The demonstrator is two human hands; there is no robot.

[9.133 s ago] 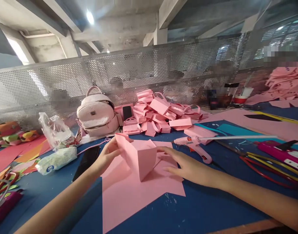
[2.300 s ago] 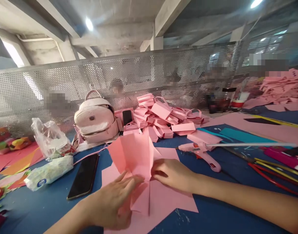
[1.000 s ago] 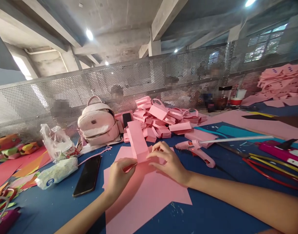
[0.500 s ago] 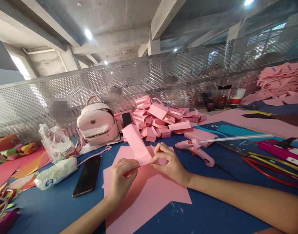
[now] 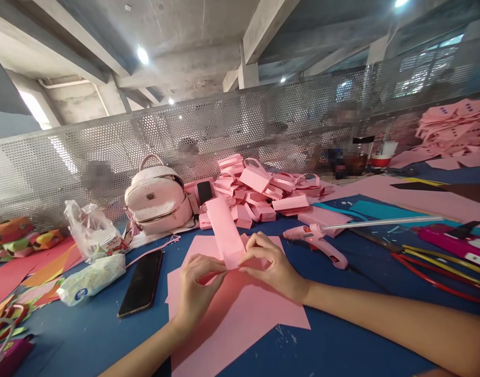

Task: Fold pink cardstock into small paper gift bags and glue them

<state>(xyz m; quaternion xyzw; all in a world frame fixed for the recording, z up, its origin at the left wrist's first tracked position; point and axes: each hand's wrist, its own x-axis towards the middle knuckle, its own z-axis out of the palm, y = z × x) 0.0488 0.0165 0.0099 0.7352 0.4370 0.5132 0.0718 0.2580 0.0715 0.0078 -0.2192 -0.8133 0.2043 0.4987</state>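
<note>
Blue tabletop (image 5: 77,330) beneath, left hand (image 5: 196,290) and right hand (image 5: 277,268) curl, pinching folded paper (image 5: 226,231).

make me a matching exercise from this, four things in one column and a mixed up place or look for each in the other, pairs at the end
1. backpack
2. glue gun
3. folded pink paper
4. plastic bag

A. touched by the left hand and right hand
B. see-through and crumpled
C. standing up, handle on top
D. lying right of both hands

Pairs: 1-C, 2-D, 3-A, 4-B
</note>
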